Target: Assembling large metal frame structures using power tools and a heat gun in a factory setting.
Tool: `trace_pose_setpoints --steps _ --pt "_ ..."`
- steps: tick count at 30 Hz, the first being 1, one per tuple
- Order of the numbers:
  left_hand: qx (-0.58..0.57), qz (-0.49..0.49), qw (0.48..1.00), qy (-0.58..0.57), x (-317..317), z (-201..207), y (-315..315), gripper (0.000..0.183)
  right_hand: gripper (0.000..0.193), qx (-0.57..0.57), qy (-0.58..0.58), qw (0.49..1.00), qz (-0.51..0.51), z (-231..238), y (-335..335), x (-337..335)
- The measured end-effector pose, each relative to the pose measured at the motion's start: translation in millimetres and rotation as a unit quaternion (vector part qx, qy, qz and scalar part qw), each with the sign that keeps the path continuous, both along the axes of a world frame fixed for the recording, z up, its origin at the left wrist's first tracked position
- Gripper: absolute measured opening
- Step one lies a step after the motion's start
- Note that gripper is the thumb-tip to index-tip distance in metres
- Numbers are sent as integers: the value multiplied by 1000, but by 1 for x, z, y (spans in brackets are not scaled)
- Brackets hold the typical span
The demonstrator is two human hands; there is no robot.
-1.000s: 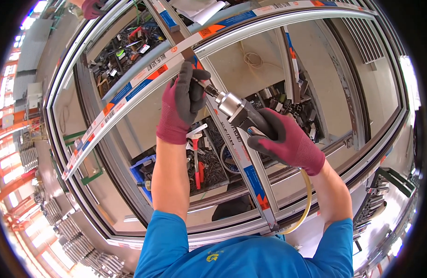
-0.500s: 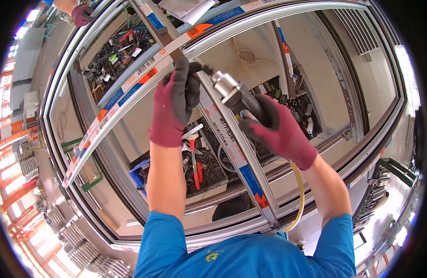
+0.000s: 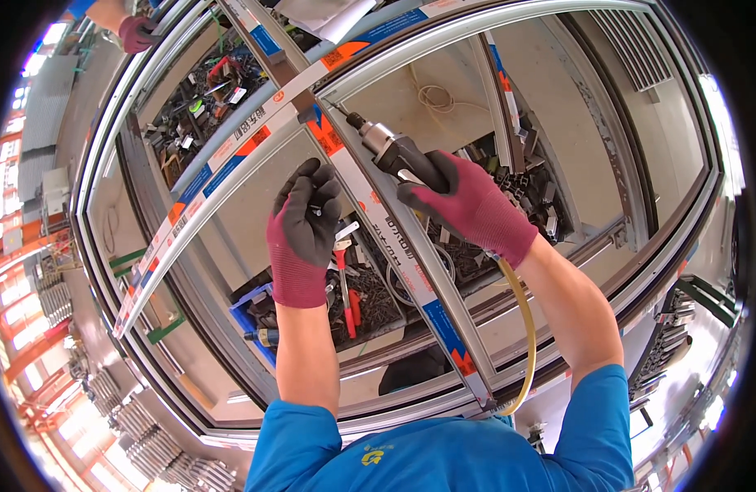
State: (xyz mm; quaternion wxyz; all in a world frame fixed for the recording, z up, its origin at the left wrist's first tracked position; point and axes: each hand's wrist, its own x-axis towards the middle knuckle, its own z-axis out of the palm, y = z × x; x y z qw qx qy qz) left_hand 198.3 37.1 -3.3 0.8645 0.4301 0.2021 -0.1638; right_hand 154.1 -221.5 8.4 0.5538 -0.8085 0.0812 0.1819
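Observation:
My right hand (image 3: 470, 205), in a maroon glove, grips a metal pneumatic screwdriver (image 3: 392, 152) whose bit points up-left at the joint where two taped aluminium bars (image 3: 388, 234) of a large window frame cross. A yellow air hose (image 3: 526, 328) runs down from the tool. My left hand (image 3: 304, 230), in a maroon and grey glove, hangs palm up just left of the upright bar, with a small screw (image 3: 316, 211) lying against its fingers.
Under the frame stand trays of loose parts, a blue bin (image 3: 255, 305) and red-handled tools (image 3: 345, 287). Another person's gloved hand (image 3: 134, 31) rests on the frame's far corner at upper left. Stacked metal profiles (image 3: 148, 426) lie at lower left.
My left hand has come off the crossbar joint and dropped lower with its palm turned up. The screwdriver has swung so its bit reaches the joint.

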Motion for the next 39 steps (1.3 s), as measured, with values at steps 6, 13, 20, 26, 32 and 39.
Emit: trace_pose_setpoints --steps 6,13,20,26,32,39 --pt "39 5 999 14 2 0 5 32 38 -8 -39 999 -9 -7 2 -2" --pt "58 12 998 11 2 1 -8 35 42 -40 -18 999 -15 -8 5 -1" --pt "73 8 995 -69 8 6 -38 37 44 24 -15 999 -32 -10 10 2" --pt "223 -3 973 -61 13 17 -51 40 45 13 -8 999 -39 -6 12 5" --pt "220 -10 975 -22 17 21 -47 38 47 -14 21 999 -25 -10 14 13" --pt "204 -24 978 -26 17 17 -45 35 48 -39 12 999 -11 -16 9 18"
